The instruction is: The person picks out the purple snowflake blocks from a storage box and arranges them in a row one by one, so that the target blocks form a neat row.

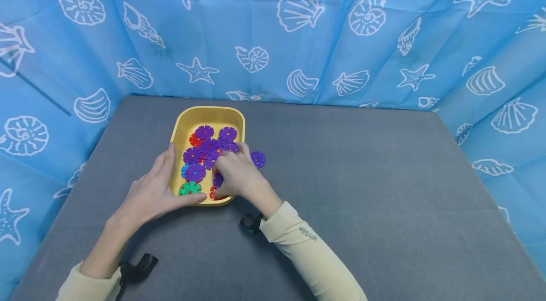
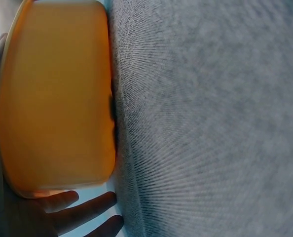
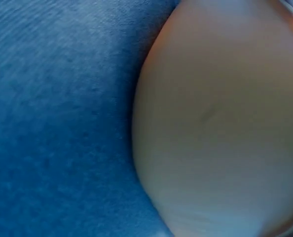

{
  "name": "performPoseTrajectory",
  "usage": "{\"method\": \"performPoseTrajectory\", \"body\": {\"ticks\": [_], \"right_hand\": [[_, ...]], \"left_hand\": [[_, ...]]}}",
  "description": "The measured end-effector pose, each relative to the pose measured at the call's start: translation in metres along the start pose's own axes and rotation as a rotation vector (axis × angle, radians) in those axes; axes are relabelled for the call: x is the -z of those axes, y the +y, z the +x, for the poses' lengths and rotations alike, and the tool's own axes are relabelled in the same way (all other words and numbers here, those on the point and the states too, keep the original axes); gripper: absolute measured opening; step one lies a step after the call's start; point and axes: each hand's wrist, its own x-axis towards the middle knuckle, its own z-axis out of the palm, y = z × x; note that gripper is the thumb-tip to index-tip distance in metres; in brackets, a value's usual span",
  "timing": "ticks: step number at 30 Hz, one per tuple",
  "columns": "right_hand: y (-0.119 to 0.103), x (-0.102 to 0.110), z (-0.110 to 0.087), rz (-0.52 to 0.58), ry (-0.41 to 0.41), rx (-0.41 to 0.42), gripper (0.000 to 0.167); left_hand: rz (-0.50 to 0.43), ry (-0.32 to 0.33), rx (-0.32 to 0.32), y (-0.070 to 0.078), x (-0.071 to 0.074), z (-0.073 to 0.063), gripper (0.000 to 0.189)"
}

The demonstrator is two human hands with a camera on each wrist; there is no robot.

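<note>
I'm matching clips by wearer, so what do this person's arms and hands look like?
The left hand and right hand are bare, without gloves. Cream left and right sleeves reach close to the wrists; the right one carries small dark lettering, too small to read surely. A black device sits at the left wrist and another at the right.

My sleeves (image 1: 317,256), cream; tray (image 1: 184,125), yellow; notched discs (image 1: 195,172), purple, red, green, blue; worktop (image 1: 384,187), grey; curtain (image 1: 256,21), blue with white seashells, starfish.
</note>
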Motion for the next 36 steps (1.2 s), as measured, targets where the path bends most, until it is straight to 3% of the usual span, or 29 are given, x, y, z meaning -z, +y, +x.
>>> {"method": "performPoseTrajectory", "body": {"ticks": [3, 9, 14, 23, 36], "right_hand": [[0.001, -0.002, -0.001, 0.014, 0.043, 0.014, 0.04], [0.004, -0.002, -0.002, 0.088, 0.062, 0.01, 0.03], [0.004, 0.001, 0.0, 0.138, 0.037, 0.013, 0.033], [0.005, 0.005, -0.001, 0.155, -0.044, 0.017, 0.023], [-0.003, 0.007, 0.001, -0.016, -0.119, -0.018, 0.013]], "left_hand": [[-0.004, 0.008, -0.008, 0.0, 0.0, -0.001, 0.138], [-0.006, 0.004, -0.003, 0.0, -0.001, -0.001, 0.138], [-0.003, -0.004, 0.008, 0.0, 0.0, 0.0, 0.138], [-0.004, -0.012, 0.016, 0.0, 0.001, 0.0, 0.137], [-0.001, 0.004, 0.005, 0.0, 0.0, -0.001, 0.138]]}}
